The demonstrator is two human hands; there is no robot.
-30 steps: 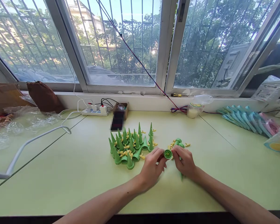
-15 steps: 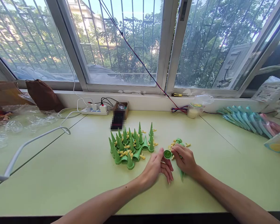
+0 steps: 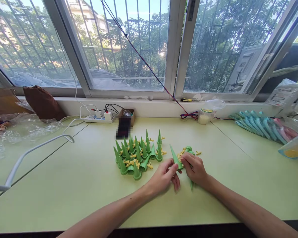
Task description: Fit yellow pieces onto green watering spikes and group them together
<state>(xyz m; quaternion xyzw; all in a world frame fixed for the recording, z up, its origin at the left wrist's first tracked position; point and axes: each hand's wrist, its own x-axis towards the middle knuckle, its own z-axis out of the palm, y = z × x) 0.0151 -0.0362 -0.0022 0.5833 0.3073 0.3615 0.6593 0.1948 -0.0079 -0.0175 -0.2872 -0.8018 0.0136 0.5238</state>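
Together, both hands' fingers (image 3: 174,167) pinch green spike (image 3: 175,156).

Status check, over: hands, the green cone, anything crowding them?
Both closed: left hand and right hand pinch green cone at its base, tip tilted up-left. Standing cone cluster to its left, apart. Small loose parts just beyond right hand.

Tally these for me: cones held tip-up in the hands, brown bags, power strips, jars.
cone held tip-up: 1
brown bag: 1
power strip: 1
jar: 1
Total: 4
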